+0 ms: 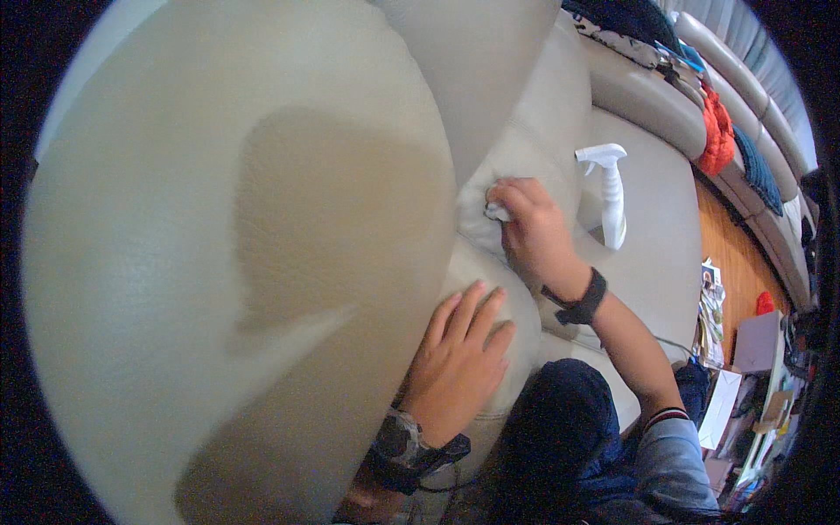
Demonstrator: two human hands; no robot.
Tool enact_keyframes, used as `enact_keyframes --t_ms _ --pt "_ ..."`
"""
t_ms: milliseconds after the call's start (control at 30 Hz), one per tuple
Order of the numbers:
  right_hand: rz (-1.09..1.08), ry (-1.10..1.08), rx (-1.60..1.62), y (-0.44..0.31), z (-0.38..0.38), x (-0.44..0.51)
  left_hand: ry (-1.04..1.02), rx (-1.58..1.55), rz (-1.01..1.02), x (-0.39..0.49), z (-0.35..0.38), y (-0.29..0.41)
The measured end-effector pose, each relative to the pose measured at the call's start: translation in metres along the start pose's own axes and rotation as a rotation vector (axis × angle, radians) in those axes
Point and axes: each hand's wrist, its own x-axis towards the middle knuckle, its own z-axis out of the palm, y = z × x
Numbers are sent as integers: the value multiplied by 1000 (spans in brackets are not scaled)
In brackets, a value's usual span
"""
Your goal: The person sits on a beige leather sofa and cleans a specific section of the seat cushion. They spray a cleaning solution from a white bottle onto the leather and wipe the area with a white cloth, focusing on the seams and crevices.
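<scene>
My left hand (459, 367) lies palm down on a beige leather sofa cushion (528, 298), fingers spread and nothing in its grasp. A wristwatch and a black strap circle that wrist. Farther up, my right hand (535, 223) is closed around a crumpled white cloth or tissue (497, 210), pressed against the creased leather near the seam. Most of this wad is hidden by the fingers. To the right of that hand a white trigger spray bottle (613, 197) rests on the sofa seat (656, 262). The big leather backrest (164, 216) fills the left side, with shadows across it.
Another sofa section (643, 75) at the upper right carries dark clothing, a red-orange cloth (716, 131) and a blue-green knitted cloth (758, 169). Wooden floor (732, 223) shows below it. Papers (711, 315), a white box (720, 408) and a cluttered shelf stand at right.
</scene>
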Motion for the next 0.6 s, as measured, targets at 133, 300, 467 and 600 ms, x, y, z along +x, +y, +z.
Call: enact_keyframes --t_ms 133,300,467,600 --pt "-45 -49 -128 2 10 -33 6 92 11 0 -1 3" --pt "-28 -174 -117 19 7 -88 26 51 17 3 -1 4" --pt "-69 -289 -126 43 6 -133 49 93 71 -5 6 0" --pt "235 -576 -154 43 -16 -169 87 89 118 -5 7 -3"
